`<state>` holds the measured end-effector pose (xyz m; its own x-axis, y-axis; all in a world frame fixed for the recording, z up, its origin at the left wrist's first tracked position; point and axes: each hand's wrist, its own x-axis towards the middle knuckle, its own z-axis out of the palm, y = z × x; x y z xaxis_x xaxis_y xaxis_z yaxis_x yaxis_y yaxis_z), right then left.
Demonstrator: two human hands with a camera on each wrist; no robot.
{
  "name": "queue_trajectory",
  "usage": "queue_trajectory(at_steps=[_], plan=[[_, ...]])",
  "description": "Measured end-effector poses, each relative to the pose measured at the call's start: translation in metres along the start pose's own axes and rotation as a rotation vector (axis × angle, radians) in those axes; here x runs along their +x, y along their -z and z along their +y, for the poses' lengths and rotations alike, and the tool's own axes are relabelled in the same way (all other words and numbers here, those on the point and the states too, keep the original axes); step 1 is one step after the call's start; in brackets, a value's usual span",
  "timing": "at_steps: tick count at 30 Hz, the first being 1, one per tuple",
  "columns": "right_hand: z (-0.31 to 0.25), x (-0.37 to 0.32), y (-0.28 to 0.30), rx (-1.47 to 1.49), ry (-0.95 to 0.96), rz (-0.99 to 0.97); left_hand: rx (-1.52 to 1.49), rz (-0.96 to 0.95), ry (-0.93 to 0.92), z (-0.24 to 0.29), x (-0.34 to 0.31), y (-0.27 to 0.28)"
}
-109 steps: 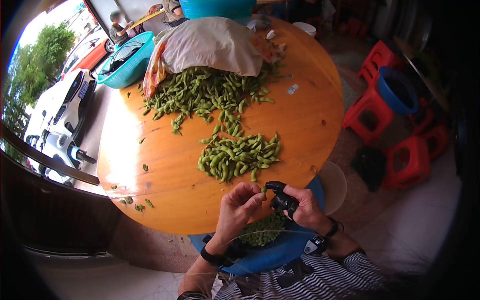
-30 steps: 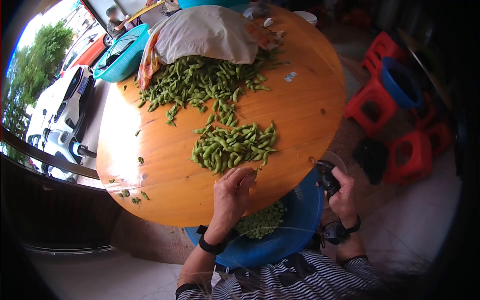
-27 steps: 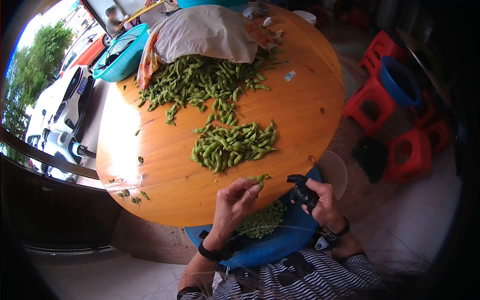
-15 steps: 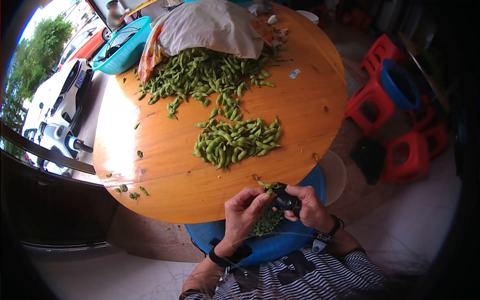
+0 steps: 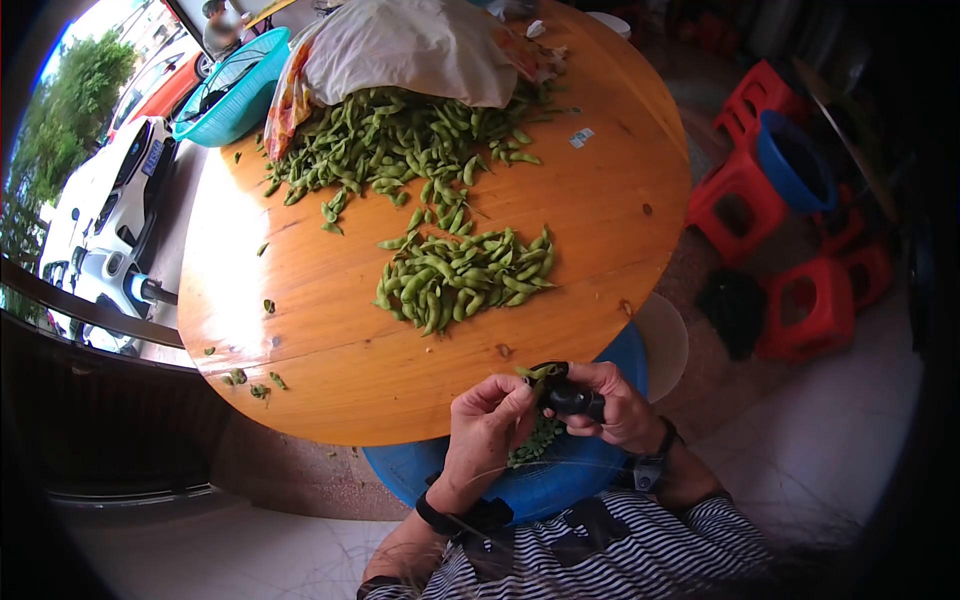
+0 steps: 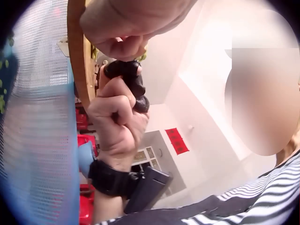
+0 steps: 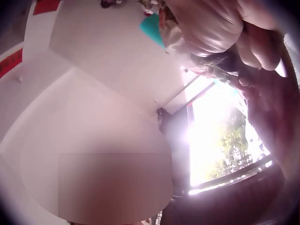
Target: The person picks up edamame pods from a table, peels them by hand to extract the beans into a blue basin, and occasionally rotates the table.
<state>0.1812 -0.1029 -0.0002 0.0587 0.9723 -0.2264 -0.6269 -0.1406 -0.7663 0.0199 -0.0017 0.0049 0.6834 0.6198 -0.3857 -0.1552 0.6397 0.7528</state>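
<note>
Edamame pod (image 5: 538,372), probably light, pliant, slick, is wanting an end grip; left hand (image 5: 487,418) and right hand (image 5: 622,405) are both pinching it.

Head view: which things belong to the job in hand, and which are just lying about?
Likely in the job:
left hand, right hand
green pod, pinched by the left
black item at the right hand
small pod pile
large pod heap
blue basin holding green beans
table

Seemingly just about:
teal basket
red stools
blue bowl
white car
</note>
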Motion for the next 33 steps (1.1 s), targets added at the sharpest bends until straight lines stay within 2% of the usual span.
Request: queue_trajectory(at_steps=[1,4,8,10,11,15,16,17,18,19,21,22,24,25,26,27,28,30,31,33], plan=[[0.003,-0.001,0.004,0.205,-0.075,-0.054,-0.132,-0.060,0.061,-0.001,0.001,0.002],[0.008,-0.002,0.011,0.226,-0.106,-0.085,-0.265,-0.171,0.129,-0.005,0.004,0.007],[0.000,-0.003,0.002,0.227,-0.045,-0.069,-0.227,-0.109,0.127,-0.003,-0.001,-0.004],[-0.007,-0.006,-0.009,-0.342,0.020,0.105,0.326,0.018,-0.241,-0.014,-0.002,-0.007],[-0.012,-0.006,-0.015,-0.388,0.002,0.143,0.559,0.017,-0.396,-0.019,0.002,0.000],[-0.006,-0.006,-0.012,-0.498,0.081,0.111,0.685,0.015,-0.406,-0.014,0.005,0.009],[-0.004,-0.003,-0.014,-0.669,0.282,0.119,0.685,0.017,-0.405,-0.011,0.004,0.005],[-0.002,0.000,-0.016,-0.837,0.485,0.129,0.863,0.074,-0.531,-0.008,0.002,-0.001],[0.000,0.001,-0.018,-0.838,0.485,0.130,1.039,0.131,-0.657,-0.007,0.002,-0.006],[0.003,0.001,-0.021,-0.880,0.526,0.187,1.038,0.129,-0.657,-0.009,0.004,-0.009],[0.004,0.001,-0.023,-0.921,0.566,0.243,1.182,0.255,-0.972,-0.014,0.007,-0.013],[0.003,0.000,-0.023,-0.903,0.560,0.249,1.182,0.257,-0.970,-0.012,0.005,-0.011],[-0.002,-0.003,-0.020,-0.887,0.553,0.254,0.990,0.036,-0.496,0.002,-0.001,-0.003],[-0.009,-0.006,-0.017,-0.676,0.260,0.200,0.764,-0.080,-0.228,0.015,-0.001,0.001],[-0.015,-0.009,-0.015,-0.458,-0.026,0.143,0.763,-0.079,-0.227,0.019,0.000,0.003],[-0.021,-0.009,-0.016,-0.370,-0.136,0.151,0.736,-0.123,-0.147,0.023,0.000,0.005],[-0.017,-0.007,-0.014,-0.370,-0.137,0.148,0.709,-0.167,-0.067,0.025,0.000,0.005],[-0.004,-0.004,-0.010,-0.691,0.275,0.122,0.774,-0.145,-0.100,0.022,0.000,0.004],[-0.002,-0.004,-0.013,-0.690,0.275,0.121,0.731,-0.134,-0.089,0.016,0.001,0.007],[-0.001,-0.006,-0.023,-0.993,0.451,0.217,0.686,-0.128,-0.078,0.010,0.003,0.004]])
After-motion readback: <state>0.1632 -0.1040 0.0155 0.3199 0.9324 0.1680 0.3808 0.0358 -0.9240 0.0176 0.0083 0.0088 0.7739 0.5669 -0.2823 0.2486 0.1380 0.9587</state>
